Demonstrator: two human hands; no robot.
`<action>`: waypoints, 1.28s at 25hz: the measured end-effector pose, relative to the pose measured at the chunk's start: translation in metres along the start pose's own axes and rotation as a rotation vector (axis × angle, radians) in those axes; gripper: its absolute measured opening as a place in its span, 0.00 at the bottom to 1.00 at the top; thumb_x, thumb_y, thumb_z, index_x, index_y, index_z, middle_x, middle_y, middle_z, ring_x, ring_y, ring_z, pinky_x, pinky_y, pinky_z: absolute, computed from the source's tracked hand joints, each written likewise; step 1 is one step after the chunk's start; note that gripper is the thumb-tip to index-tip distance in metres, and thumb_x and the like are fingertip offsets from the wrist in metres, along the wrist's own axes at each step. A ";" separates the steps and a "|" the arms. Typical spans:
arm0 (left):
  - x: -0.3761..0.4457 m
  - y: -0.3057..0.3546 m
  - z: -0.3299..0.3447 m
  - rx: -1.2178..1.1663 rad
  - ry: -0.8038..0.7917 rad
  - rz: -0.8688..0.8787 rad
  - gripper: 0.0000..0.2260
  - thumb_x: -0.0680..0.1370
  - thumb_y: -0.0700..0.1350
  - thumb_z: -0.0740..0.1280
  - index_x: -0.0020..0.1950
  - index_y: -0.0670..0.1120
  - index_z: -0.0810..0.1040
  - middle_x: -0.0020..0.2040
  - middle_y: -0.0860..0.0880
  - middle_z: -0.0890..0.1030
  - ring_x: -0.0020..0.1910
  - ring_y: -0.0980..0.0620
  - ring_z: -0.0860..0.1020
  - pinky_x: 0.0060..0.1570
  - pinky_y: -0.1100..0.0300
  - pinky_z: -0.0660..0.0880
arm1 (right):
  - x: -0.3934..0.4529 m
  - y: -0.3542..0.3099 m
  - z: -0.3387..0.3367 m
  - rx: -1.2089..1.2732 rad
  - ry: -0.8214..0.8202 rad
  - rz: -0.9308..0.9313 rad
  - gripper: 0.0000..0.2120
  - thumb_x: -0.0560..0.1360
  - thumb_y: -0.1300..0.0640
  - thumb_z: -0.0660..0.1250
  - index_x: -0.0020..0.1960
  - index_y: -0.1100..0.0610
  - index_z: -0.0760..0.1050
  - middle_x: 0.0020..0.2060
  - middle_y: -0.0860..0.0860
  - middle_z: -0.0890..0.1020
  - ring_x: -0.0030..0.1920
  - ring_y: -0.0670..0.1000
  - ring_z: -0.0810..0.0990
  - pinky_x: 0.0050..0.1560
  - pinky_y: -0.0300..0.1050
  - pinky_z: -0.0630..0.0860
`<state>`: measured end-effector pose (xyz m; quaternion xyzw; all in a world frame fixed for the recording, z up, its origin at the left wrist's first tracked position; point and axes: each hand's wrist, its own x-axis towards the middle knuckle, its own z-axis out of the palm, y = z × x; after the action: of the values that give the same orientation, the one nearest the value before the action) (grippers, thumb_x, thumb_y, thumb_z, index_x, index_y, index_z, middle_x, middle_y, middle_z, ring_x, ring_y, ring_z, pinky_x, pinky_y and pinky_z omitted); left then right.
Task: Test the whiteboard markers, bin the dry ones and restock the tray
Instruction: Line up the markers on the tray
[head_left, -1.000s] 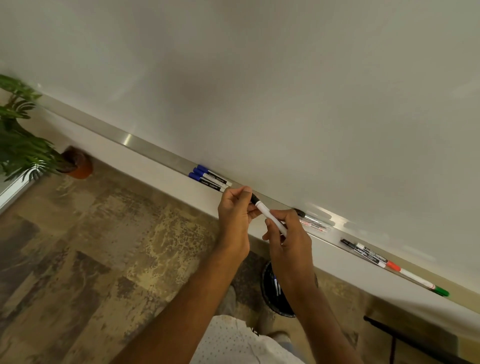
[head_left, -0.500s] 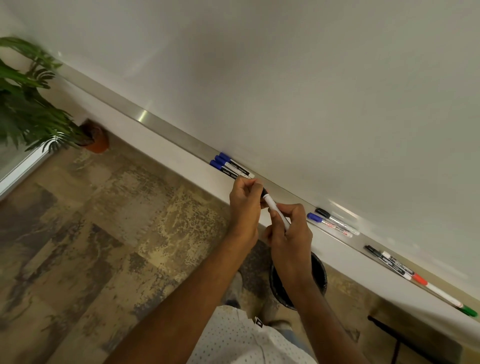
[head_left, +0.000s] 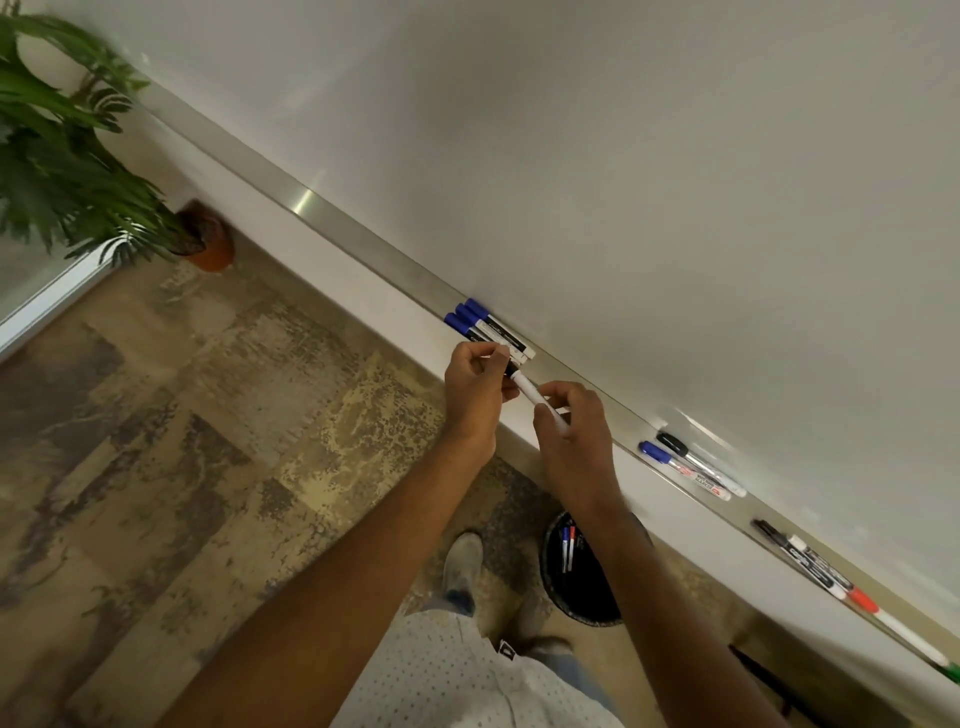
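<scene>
Black-capped marker (head_left: 530, 388), white barrel, held level just in front of the whiteboard tray (head_left: 363, 244), slightly below its edge. Left hand (head_left: 475, 384) has its grip pinched shut on the black cap end; right hand (head_left: 571, 441) has its grip wrapped shut around the barrel's tail. Hands set at opposite ends, which reads as a cap pull or a cap press; cannot tell which, since the joint sits behind the left fingertips (head_left: 501, 356). Holding it off the tray keeps the cap free to slide along the barrel's axis. Just behind the left hand, three blue-capped markers (head_left: 485, 327) lie side by side in the tray, touching, caps pointing the same way, probably a sorted group. Further right along the tray, a blue and a black marker (head_left: 691, 465) lie as a pair, well apart from the first group; beyond them a black cluster with a red-capped one (head_left: 815, 566), and a green tip at the frame edge. Whiteboard (head_left: 623, 182) above is bare where it shows, no test strokes visible. On the floor, directly below the hands, a dark round bin (head_left: 587, 597) with at least two markers inside, one blue, one red; its spot suits a straight drop for rejects. Potted plant (head_left: 67, 156) stands in the far left corner.
</scene>
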<state>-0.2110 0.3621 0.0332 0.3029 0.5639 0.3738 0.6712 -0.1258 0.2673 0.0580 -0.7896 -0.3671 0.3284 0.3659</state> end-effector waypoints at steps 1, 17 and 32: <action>0.009 -0.001 -0.001 0.015 0.012 -0.001 0.06 0.82 0.44 0.67 0.57 0.44 0.76 0.52 0.40 0.83 0.45 0.48 0.83 0.43 0.58 0.81 | 0.007 0.004 0.003 -0.056 -0.014 -0.020 0.09 0.83 0.58 0.65 0.62 0.51 0.76 0.54 0.46 0.75 0.51 0.32 0.72 0.46 0.25 0.70; 0.112 -0.018 -0.033 0.827 -0.052 0.601 0.20 0.78 0.39 0.70 0.69 0.43 0.71 0.65 0.44 0.74 0.64 0.46 0.71 0.63 0.55 0.72 | 0.099 0.037 0.046 -0.462 0.002 -0.249 0.10 0.84 0.61 0.64 0.64 0.56 0.76 0.56 0.53 0.81 0.58 0.53 0.76 0.50 0.46 0.76; 0.129 -0.040 -0.039 1.219 -0.142 0.687 0.34 0.75 0.49 0.76 0.75 0.39 0.67 0.74 0.37 0.68 0.74 0.37 0.65 0.72 0.44 0.69 | 0.108 0.060 0.072 -0.598 -0.018 -0.369 0.25 0.77 0.75 0.64 0.72 0.63 0.73 0.68 0.60 0.76 0.66 0.60 0.75 0.57 0.51 0.79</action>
<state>-0.2320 0.4485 -0.0758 0.8098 0.5001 0.1612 0.2611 -0.1072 0.3524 -0.0551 -0.7794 -0.5867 0.1415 0.1683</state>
